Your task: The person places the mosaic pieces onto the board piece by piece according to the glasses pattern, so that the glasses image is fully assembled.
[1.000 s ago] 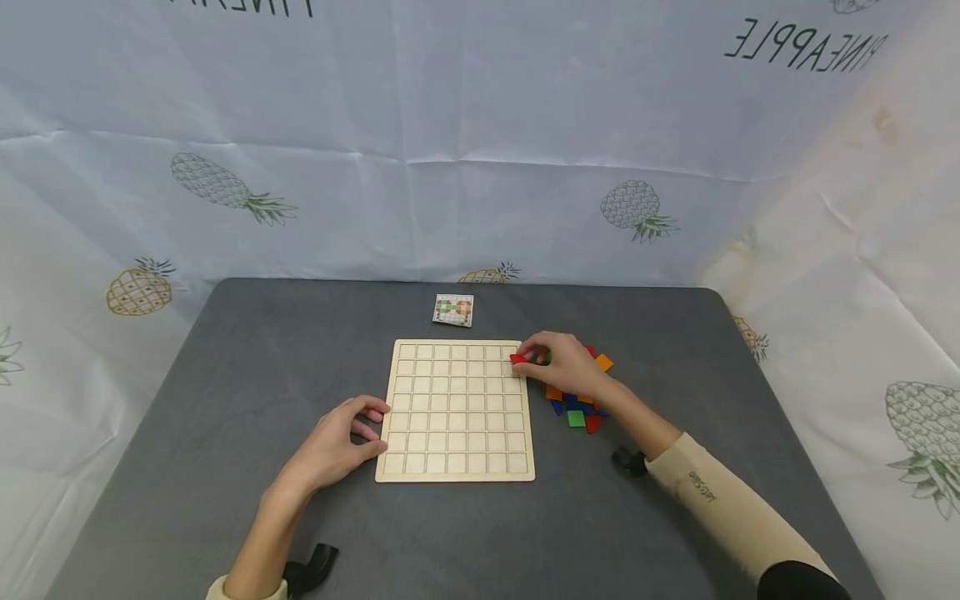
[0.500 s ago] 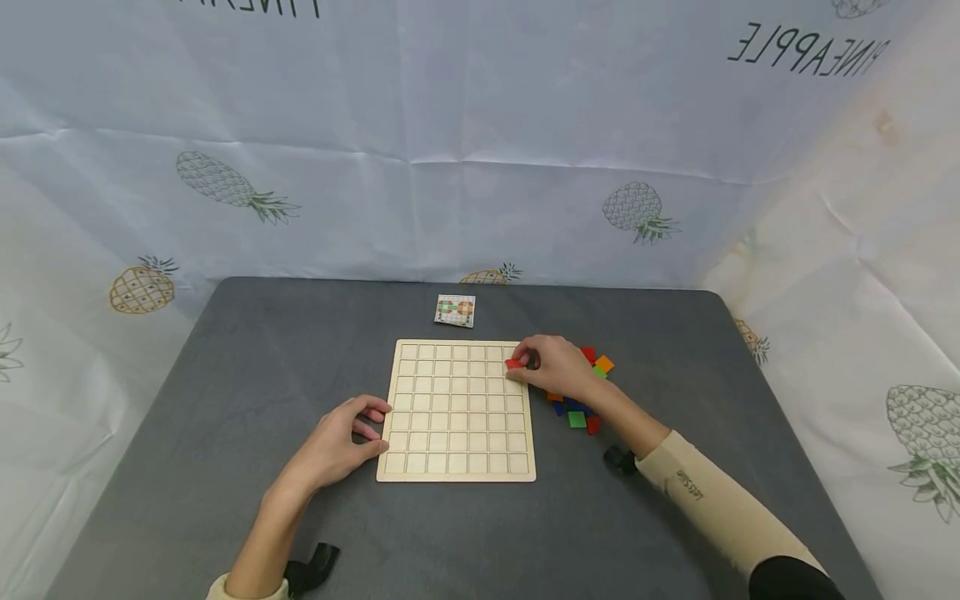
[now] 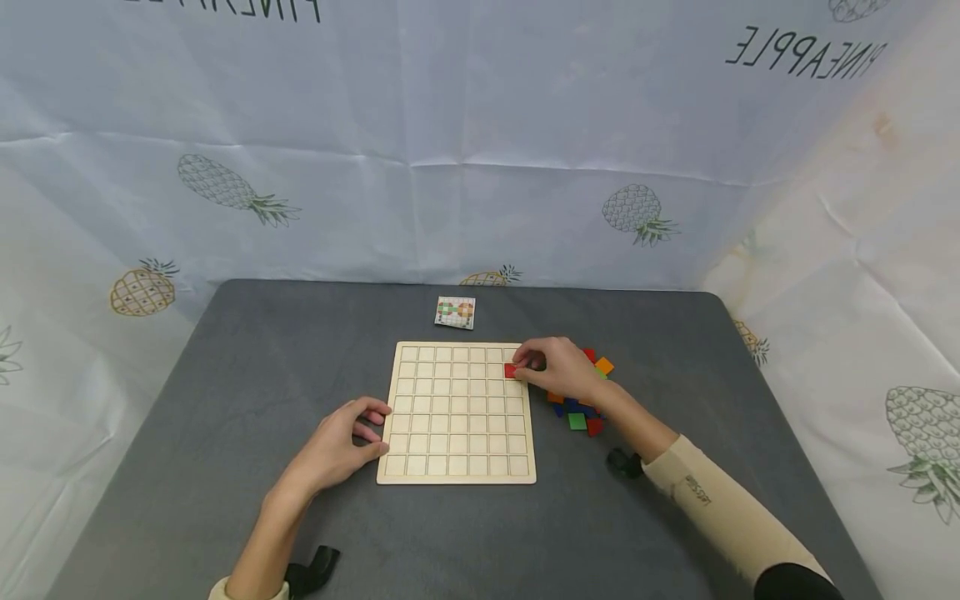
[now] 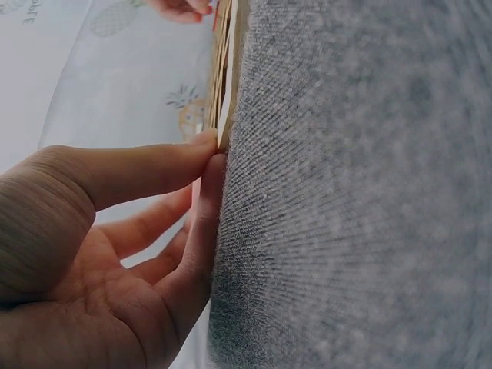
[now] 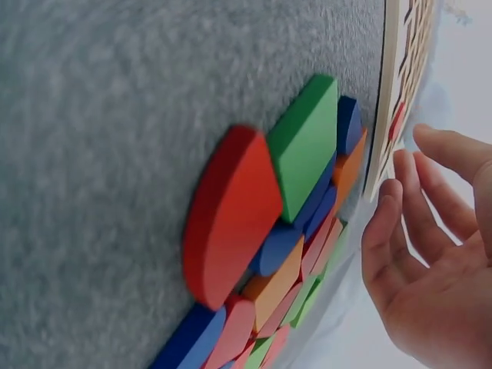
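Note:
A pale wooden board [image 3: 457, 421] marked with a grid of squares lies on the table. My left hand [image 3: 341, 442] rests at its left edge, thumb and fingertips touching the rim; in the left wrist view the thumb [image 4: 146, 169] meets the board's edge. A red square tile [image 3: 510, 371] lies on the board near the upper right. Just beside it is my right hand [image 3: 558, 367], fingers loosely bent with nothing between them. In the right wrist view a gap shows between those fingers and the red tile [image 5: 397, 121]. The right hand partly covers the board's upper right corner.
Right of the board is a pile of coloured pieces, among them a green square [image 5: 304, 146], a rounded red piece [image 5: 231, 219] and an orange piece [image 3: 604, 365]. Behind the board lies a small pattern card [image 3: 454, 312]. A pineapple-print cloth [image 3: 465, 208] hangs past the grey table [image 3: 300, 333].
My right hand has carried the red tile slightly left and down onto the board, then let it go. The left hand has stayed at the board's edge.

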Demonstrator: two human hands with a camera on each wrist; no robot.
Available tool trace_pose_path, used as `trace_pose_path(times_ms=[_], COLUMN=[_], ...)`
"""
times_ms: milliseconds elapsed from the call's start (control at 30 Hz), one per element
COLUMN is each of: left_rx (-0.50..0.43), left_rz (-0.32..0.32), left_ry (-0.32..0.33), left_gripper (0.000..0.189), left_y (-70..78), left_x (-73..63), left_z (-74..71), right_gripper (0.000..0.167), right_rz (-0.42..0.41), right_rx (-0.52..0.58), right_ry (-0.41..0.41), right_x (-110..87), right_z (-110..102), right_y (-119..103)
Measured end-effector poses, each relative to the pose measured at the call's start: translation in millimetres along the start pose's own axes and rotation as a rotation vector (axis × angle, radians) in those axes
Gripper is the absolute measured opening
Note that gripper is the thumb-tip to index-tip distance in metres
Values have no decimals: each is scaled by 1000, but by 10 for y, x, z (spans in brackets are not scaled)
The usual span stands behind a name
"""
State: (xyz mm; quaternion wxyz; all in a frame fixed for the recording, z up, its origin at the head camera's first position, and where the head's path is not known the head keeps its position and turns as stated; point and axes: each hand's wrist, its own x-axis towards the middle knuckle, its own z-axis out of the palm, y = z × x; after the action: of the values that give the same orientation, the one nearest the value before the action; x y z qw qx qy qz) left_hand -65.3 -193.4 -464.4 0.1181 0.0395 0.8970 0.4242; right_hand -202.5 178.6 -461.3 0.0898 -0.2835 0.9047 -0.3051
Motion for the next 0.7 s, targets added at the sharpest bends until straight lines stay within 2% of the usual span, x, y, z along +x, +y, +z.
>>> trace_pose_path(times_ms=[200, 467, 700], left_rx=[3, -7, 3], left_rz=[1, 11, 8], left_ry=[5, 3, 3], left_gripper=[48, 48, 46], left_y=[-5, -1, -26], left_x=[4, -4, 9], left_z=[2, 5, 4], right_gripper=[17, 20, 20], right_rz=[30, 133, 118], right_rx=[52, 145, 149], right_ry=[17, 38, 9], right_x=[-29, -119, -200], right_z=[-88, -243, -328], right_y=[79, 249, 413])
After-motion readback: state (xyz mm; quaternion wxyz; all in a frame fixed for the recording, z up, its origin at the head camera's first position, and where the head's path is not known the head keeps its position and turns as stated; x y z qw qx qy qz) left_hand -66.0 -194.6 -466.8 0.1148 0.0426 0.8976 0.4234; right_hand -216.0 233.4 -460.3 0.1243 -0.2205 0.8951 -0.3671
